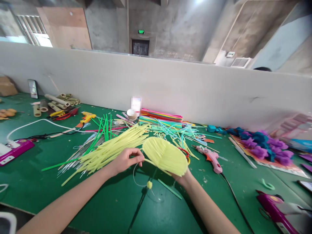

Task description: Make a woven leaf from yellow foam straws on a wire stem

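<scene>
A yellow oval fan-like piece made of pipe cleaners (pixel 165 155) is held above the green table (pixel 97 201). My right hand (pixel 182 177) is under it, mostly hidden, gripping its lower edge. My left hand (pixel 128 160) is pinched on a thin yellow strand at the piece's left edge. A thin wire loops down from there to a small yellow ball (pixel 149 185). A large pile of yellow pipe cleaners (pixel 114 148) lies just behind my left hand.
A pink glue gun (pixel 211 157) with a black cord lies right of the piece, a yellow glue gun (pixel 86 117) at the back left. Green strands (pixel 103 128), coloured sheets (pixel 161 115), purple and blue fluffy flowers (pixel 265 144), cardboard tubes (pixel 59 100) and a white partition wall (pixel 170 84) surround the spot.
</scene>
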The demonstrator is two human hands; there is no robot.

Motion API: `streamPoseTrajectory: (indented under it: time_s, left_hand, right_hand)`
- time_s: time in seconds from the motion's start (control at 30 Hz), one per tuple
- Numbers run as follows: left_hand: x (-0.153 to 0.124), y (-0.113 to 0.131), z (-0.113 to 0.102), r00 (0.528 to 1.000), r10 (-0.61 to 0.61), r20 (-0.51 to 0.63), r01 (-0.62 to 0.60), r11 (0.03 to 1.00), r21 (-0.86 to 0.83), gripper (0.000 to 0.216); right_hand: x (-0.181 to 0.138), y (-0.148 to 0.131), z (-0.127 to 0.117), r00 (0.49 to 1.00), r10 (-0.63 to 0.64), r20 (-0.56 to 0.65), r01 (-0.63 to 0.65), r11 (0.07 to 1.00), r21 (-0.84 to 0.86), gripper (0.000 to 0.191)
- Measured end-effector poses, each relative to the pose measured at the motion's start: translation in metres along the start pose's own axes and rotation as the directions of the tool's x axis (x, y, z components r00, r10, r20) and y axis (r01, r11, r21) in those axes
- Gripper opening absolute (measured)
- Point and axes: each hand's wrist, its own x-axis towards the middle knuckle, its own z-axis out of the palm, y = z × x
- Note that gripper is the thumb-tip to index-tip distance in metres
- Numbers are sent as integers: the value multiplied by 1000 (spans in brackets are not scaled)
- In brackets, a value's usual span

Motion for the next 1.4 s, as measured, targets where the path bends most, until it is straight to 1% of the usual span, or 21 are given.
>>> streamPoseTrajectory:
  time_s: [0.07, 0.13, 0.2, 0.27, 0.3, 0.37, 0.4, 0.43, 0.47, 0.53, 0.57, 0.6, 0.67, 0.83, 0.93, 1.03, 1.1, 1.17, 1.27, 1.33, 1.4]
  left_hand:
    - [2, -1, -13, 995, -10, -100, 16, 998, 55, 30]
    - [5, -5, -24, 989, -29, -145, 42, 996, 85, 33]
    - [8, -11, -31, 988, -62, -143, 79, 990, 118, 33]
    - [10, -17, -34, 987, -100, -130, 118, 983, 144, 36]
    - [11, -20, -34, 986, -115, -124, 134, 979, 157, 37]
    - [12, -24, -34, 984, -132, -117, 152, 971, 186, 39]
    - [12, -25, -33, 984, -134, -116, 155, 967, 202, 40]
    - [11, -26, -33, 984, -133, -117, 156, 963, 219, 40]
    - [11, -27, -32, 984, -133, -117, 158, 959, 235, 40]
    - [10, -29, -31, 983, -141, -118, 168, 950, 262, 40]
    - [10, -30, -30, 982, -148, -118, 175, 946, 272, 40]
    - [10, -30, -29, 981, -156, -117, 184, 943, 278, 40]
    - [9, -30, -28, 979, -173, -111, 198, 940, 279, 40]
    - [6, -18, -26, 971, -233, -58, 240, 943, 229, 40]
    - [3, -10, -28, 960, -281, -12, 278, 942, 186, 39]
    - [1, -6, -31, 951, -310, 3, 306, 939, 159, 39]
    - [0, -6, -31, 949, -314, 9, 309, 937, 161, 39]
    - [0, -7, -31, 951, -308, 17, 300, 937, 180, 40]
    - [1, -12, -28, 962, -275, -3, 267, 935, 235, 41]
    - [2, -14, -26, 979, -194, -69, 206, 919, 337, 42]
    - [2, -15, -24, 989, -86, -123, 134, 876, 463, 44]
  right_hand:
    - [5, -6, 0, 1000, 16, -5, -17, 999, -51, 31]
    - [9, -9, 2, 999, -22, -29, 19, 993, -112, 30]
    - [9, -9, 6, 991, -112, -67, 98, 978, -182, 31]
    - [5, -6, 12, 973, -217, -80, 187, 942, -279, 33]
    - [1, -4, 15, 962, -263, -69, 226, 916, -331, 32]
    - [-5, -1, 21, 943, -331, -21, 290, 855, -430, 24]
    - [-8, 0, 23, 929, -368, 21, 328, 799, -504, 18]
    - [-11, 1, 24, 908, -412, 79, 373, 707, -601, 12]
    - [-13, 1, 25, 877, -454, 155, 420, 570, -706, 8]
    - [-16, 1, 25, 810, -488, 325, 484, 245, -840, 9]
    - [-17, 1, 24, 782, -481, 396, 501, 108, -859, 11]
    - [-18, 0, 24, 763, -468, 445, 514, 23, -858, 11]
    - [-20, -2, 24, 741, -437, 511, 534, -79, -842, 10]
    - [-23, -3, 26, 699, -409, 587, 530, -254, -809, 16]
    - [-24, 0, 27, 703, -414, 579, 492, -305, -815, 26]
    - [-24, 6, 25, 734, -373, 568, 491, -287, -823, 45]
    - [-24, 11, 24, 760, -334, 558, 497, -254, -830, 48]
    - [-23, 15, 24, 780, -314, 542, 495, -221, -840, 41]
    - [-21, 17, 25, 778, -342, 526, 497, -177, -850, 21]
    - [-20, 16, 26, 768, -363, 528, 509, -154, -847, 10]
    - [-21, 13, 27, 755, -374, 538, 522, -154, -839, 12]
